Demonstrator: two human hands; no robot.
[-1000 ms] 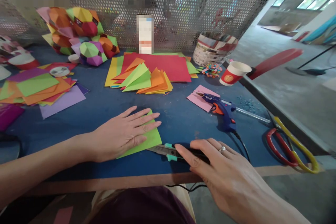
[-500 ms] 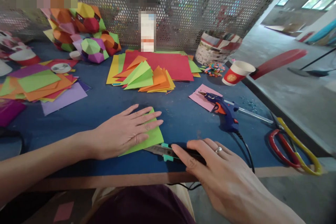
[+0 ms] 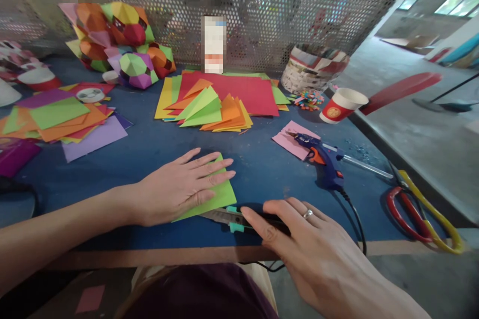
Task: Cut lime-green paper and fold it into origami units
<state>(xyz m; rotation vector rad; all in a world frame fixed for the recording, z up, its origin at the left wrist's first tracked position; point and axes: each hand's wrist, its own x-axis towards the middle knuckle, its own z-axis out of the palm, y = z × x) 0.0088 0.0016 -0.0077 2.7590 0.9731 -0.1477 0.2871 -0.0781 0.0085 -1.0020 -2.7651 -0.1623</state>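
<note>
My left hand (image 3: 183,184) lies flat, fingers spread, on a piece of green paper (image 3: 224,192) and presses it to the blue tabletop. Much of the paper is hidden under the palm. In my right hand (image 3: 299,234) is a black and teal utility knife (image 3: 237,219), held low along the table's front edge. Its metal blade points left and lies at the paper's lower edge; the tip is partly hidden by the paper, and I cannot tell whether it cuts.
A blue glue gun (image 3: 325,159) rests on pink paper (image 3: 290,138), its cord trailing down. Red and yellow scissors (image 3: 422,214) lie at the right edge. Behind are stacked coloured sheets (image 3: 247,92), a paper cup (image 3: 342,104), a woven basket (image 3: 312,72) and folded paper balls (image 3: 129,35).
The knife has slid slightly left along the paper's lower edge with my right hand. My left hand stays on the paper. The whole view has shifted a little.
</note>
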